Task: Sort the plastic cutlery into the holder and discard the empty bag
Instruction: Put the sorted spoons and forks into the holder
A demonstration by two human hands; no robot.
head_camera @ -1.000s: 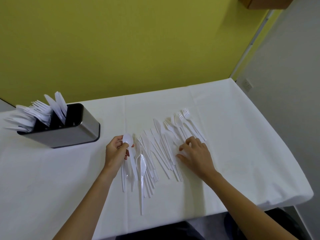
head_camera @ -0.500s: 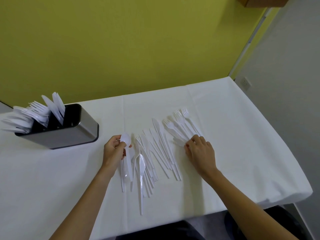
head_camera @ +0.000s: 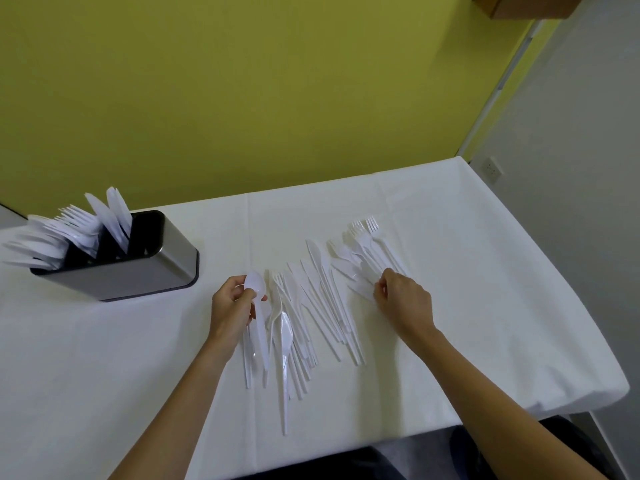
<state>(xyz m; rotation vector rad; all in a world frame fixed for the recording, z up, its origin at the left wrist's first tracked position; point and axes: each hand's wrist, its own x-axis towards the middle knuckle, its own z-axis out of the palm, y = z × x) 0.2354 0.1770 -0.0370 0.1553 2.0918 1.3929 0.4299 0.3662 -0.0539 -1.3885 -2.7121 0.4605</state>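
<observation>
White plastic cutlery (head_camera: 298, 327) is partly sorted. The holder (head_camera: 138, 271) stands at the left of the worktop (head_camera: 485, 306) and already carries spoons, forks and knives, all leaning left. Nothing protrudes from its rightmost compartment.

The loose stock lies on the worktop between the two hands:
- spoons and mixed handles beside the left hand (head_camera: 230, 306);
- knives (head_camera: 322, 282) in the middle;
- forks (head_camera: 367, 237) at the right.

The left hand has its fingers curled round a spoon (head_camera: 255, 289), bowl uppermost, over the left pile. The right hand (head_camera: 403, 301) has its fingers bent down onto the near ends of the fork group; whether they pinch a piece cannot be told.

No bag is in view, so its disposal cannot be confirmed.

Assessment: roughly midway. Many pieces remain to be grouped by type and transferred to the holder.
</observation>
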